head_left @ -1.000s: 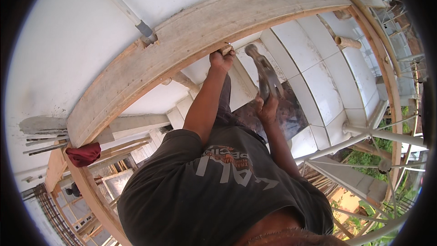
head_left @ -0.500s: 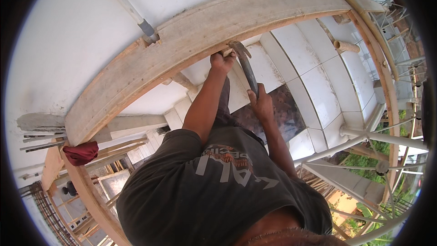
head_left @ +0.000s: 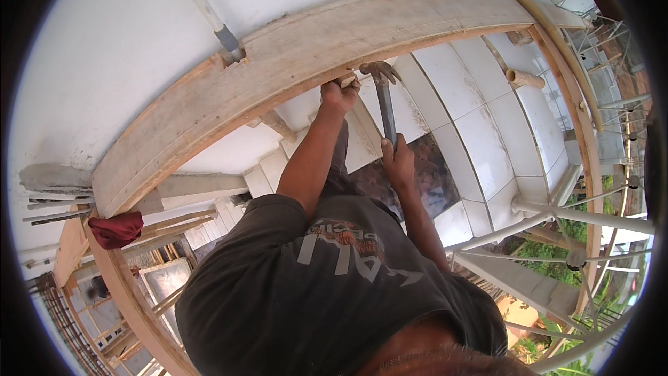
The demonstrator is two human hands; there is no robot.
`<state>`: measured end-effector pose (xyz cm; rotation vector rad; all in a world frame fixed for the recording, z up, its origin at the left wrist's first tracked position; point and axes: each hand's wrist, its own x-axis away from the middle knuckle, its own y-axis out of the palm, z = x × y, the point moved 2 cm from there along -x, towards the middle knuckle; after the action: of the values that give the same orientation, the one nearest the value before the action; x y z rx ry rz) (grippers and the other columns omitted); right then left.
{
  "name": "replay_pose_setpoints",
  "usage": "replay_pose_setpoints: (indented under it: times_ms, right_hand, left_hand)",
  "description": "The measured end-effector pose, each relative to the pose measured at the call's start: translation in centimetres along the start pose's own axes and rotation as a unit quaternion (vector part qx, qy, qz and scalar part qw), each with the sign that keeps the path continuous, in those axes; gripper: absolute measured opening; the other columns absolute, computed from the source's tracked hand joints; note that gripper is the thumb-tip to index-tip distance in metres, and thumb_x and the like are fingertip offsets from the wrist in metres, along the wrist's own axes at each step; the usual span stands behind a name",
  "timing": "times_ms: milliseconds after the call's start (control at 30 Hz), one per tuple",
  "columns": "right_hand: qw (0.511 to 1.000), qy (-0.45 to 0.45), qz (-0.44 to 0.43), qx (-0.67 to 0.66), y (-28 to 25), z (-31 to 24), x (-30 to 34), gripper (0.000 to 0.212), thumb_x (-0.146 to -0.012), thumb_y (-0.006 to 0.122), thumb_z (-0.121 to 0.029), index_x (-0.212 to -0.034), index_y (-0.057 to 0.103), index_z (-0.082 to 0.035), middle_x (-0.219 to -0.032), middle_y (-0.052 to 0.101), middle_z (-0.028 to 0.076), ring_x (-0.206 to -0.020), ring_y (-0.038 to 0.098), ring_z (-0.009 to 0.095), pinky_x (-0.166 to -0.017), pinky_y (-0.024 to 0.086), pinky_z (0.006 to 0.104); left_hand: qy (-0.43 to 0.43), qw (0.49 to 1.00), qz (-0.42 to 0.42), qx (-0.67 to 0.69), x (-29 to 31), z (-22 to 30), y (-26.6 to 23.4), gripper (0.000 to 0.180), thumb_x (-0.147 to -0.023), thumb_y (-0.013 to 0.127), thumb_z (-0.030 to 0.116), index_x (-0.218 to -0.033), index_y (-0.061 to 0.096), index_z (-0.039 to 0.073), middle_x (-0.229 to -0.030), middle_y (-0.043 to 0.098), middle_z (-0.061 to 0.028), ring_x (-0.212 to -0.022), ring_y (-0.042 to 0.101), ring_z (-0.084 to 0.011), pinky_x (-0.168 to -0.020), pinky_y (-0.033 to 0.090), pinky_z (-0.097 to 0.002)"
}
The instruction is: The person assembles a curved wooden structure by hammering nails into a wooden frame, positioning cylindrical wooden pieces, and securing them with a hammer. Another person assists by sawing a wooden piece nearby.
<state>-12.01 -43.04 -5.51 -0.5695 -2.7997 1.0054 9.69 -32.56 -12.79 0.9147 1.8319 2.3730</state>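
A long curved wooden plank [head_left: 306,52] crosses ahead of me. Against its near edge, my left hand [head_left: 339,96] is closed around a small pale piece of wood [head_left: 347,80], mostly hidden by the fingers. My right hand [head_left: 399,163] grips a claw hammer [head_left: 387,108] low on its dark handle. The hammer stands nearly upright, its head just to the right of my left fingers and close to the plank's edge. A small nail-like tip seems to show between the hammer face and the plank, too small to be sure.
A grey-ended pipe [head_left: 226,38] meets the plank by the white wall [head_left: 118,63]. A maroon cloth [head_left: 115,230] hangs on the timber at left. White tiled steps [head_left: 480,125] lie below, with a bamboo stub [head_left: 525,79] above them. Metal scaffold tubes [head_left: 543,217] stand at right.
The hammer head has shifted a little right, away from my left fingers, and the handle is more upright. My left hand keeps its place at the plank. The view has moved slightly.
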Motion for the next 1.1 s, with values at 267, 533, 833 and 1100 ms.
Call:
replay_pose_setpoints:
  times_ms: [267, 533, 833, 1100]
  right_hand:
    - [0.771, -0.41, 0.159, -0.459, -6.9, -5.3, 0.6, 0.054, -0.098, 0.057, -0.056, -0.111, 0.053, -0.003, -0.081, 0.058, 0.012, -0.061, 0.058, 0.02, -0.054, 0.05, 0.032]
    - [0.995, -0.09, 0.02, -0.029, -3.1, -2.5, 0.3, 0.054, -0.1, 0.054, -0.05, -0.11, 0.056, 0.003, -0.068, 0.058, 0.021, -0.065, 0.066, 0.037, -0.06, 0.049, 0.044]
    - [0.913, -0.329, 0.182, -0.159, -3.8, -5.0, -0.3, 0.051, -0.101, 0.05, -0.058, -0.11, 0.052, -0.007, -0.068, 0.049, 0.006, -0.054, 0.05, 0.018, -0.053, 0.049, 0.033]
    - [0.941, -0.101, 0.082, -0.313, -7.9, -4.5, 0.7, 0.053, -0.1, 0.057, -0.053, -0.11, 0.051, -0.001, -0.072, 0.054, 0.005, -0.058, 0.052, 0.012, -0.057, 0.049, 0.0286]
  left_hand:
    - [0.0, 0.999, 0.034, 0.021, -0.8, -0.1, -0.3, 0.031, -0.103, 0.044, 0.042, -0.118, 0.057, 0.018, -0.104, 0.057, -0.0039, -0.086, 0.053, -0.0206, -0.069, 0.041, -0.034]
    - [0.008, 1.0, -0.022, -0.009, -0.3, -0.1, 0.2, 0.031, -0.102, 0.045, 0.04, -0.118, 0.057, 0.017, -0.11, 0.057, -0.0042, -0.092, 0.053, -0.0206, -0.07, 0.041, -0.0349]
    - [0.015, 0.999, 0.03, 0.022, -0.7, -0.4, 0.0, 0.028, -0.101, 0.047, 0.039, -0.111, 0.06, 0.015, -0.1, 0.058, -0.0031, -0.087, 0.053, -0.0194, -0.07, 0.042, -0.0354]
    - [0.009, 1.0, 0.011, 0.026, -0.7, -0.4, 0.5, 0.024, -0.102, 0.047, 0.035, -0.111, 0.058, 0.016, -0.102, 0.057, -0.0037, -0.089, 0.051, -0.0193, -0.071, 0.042, -0.035]
